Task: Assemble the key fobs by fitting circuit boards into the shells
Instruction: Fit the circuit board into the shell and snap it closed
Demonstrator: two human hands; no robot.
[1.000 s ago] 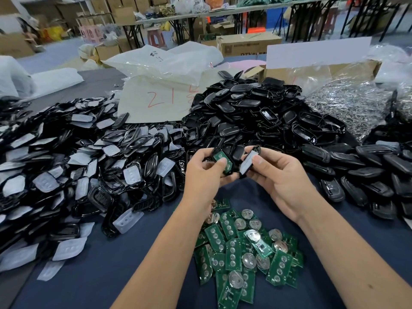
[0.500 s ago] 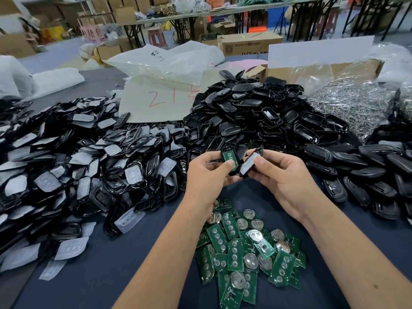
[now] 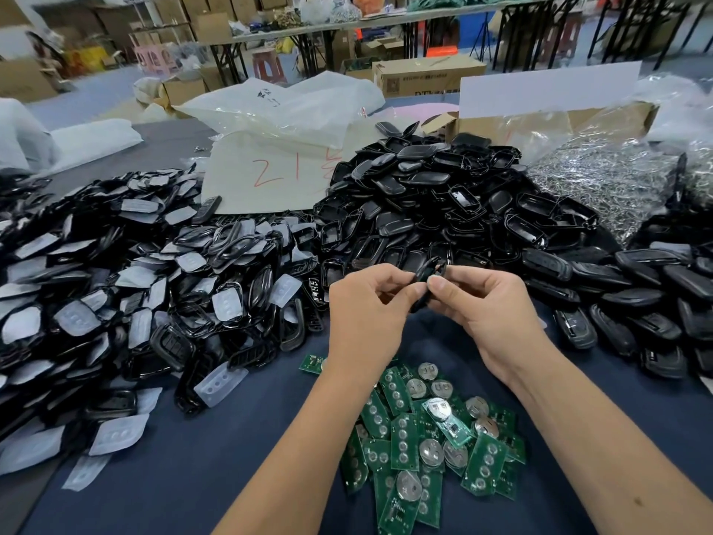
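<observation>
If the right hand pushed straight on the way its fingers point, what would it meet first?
The right hand points left at the black plastic key fob shell it pinches; past that, probably the left hand's fingertips, though depth is unclear.

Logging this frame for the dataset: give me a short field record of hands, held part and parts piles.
left hand: grips the black fob shell
right hand: pinches the same shell, thumb on its edge
held board: none visible, shell seen edge-on
circuit boards: loose green pile on the blue table cover, below the hands
empty shells: black heap behind the hands
shells with clear pads: heap at left
</observation>
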